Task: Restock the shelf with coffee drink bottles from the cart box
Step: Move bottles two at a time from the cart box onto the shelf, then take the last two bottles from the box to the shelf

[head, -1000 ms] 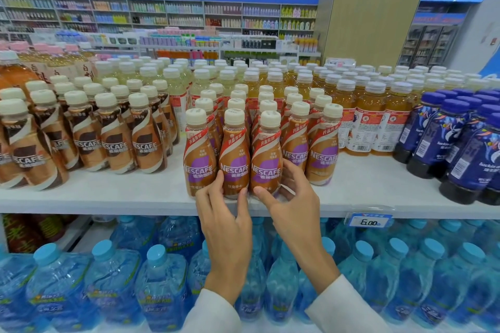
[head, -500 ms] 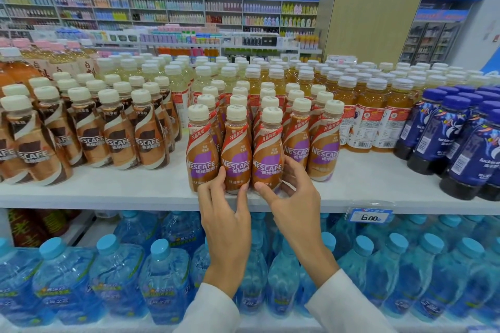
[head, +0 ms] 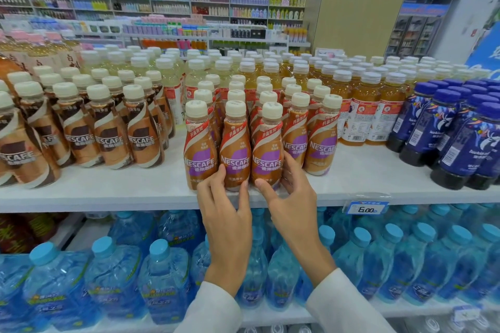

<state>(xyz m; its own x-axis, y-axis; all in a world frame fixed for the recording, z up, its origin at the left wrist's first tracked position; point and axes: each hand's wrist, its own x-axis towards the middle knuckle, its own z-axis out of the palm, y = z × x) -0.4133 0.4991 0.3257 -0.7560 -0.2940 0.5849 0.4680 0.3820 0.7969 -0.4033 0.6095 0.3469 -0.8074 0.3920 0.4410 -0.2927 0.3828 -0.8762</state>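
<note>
Several Nescafe coffee bottles with purple-and-orange labels stand in rows near the front of the white shelf [head: 113, 192]. My left hand [head: 223, 197] grips the base of the middle front coffee bottle [head: 234, 143], thumb on its right side, fingers on its left. My right hand [head: 289, 192] wraps the base of the front bottle to its right [head: 267, 149], thumb in front, fingers behind. Another front bottle [head: 198, 143] stands just left of these two. The cart box is out of view.
Brown-label Nescafe bottles [head: 108, 138] fill the shelf's left side. Orange tea bottles [head: 359, 116] and dark blue bottles [head: 460, 138] stand to the right. A price tag [head: 366, 208] hangs on the shelf edge. Large blue water bottles [head: 162, 278] fill the lower shelf.
Both hands stay on the bases of the two front bottles. The camera has tilted slightly, so the shelf sits higher in view.
</note>
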